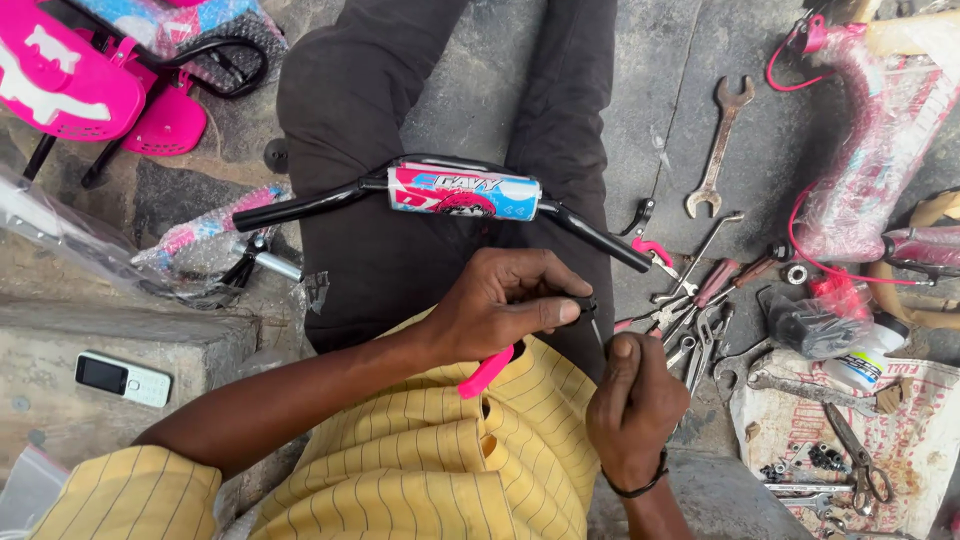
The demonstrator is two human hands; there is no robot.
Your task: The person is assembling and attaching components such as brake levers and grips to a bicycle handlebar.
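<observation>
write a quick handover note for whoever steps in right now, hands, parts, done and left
Left hand: fingers pinch a small black clamp with a pink brake lever hanging below it.
Right hand: fist closed on a thin metal tool, tip at the clamp.
Handlebar with padded crossbar lies across the lap; no lever shows on it.
Spanners and pliers lie on the ground to the right.
Done: lever and tool in hand.
Left: lever not yet on the bar.

One handlebar (462, 193), one phone (123, 378), one open-ended spanner (720, 147), two hands (505, 300).
</observation>
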